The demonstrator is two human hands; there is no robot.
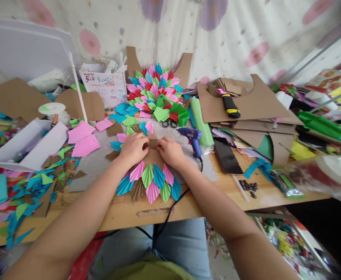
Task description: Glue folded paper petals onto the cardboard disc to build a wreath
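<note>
"Counter of pale wood: what lies on it?"
"A flat grey mat, bearing a brown cardboard base ringed with pleated, multicoloured paper petals."
"And the hands?"
"Left hand and right hand, both narrow, pinch a small brown strip between them, over the base."

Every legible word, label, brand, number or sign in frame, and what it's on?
"528": handwritten, upper left of the white rectangular box, likely reading.
"5.05": beside it; the mark after it is unclear.
Remaining red, blue and orange writing there: too blurred.
Blue plastic glue gun, yellow-and-black plastic-handled tool, shiny green-and-silver plastic packet: any print is too small or blurred to read.
</note>
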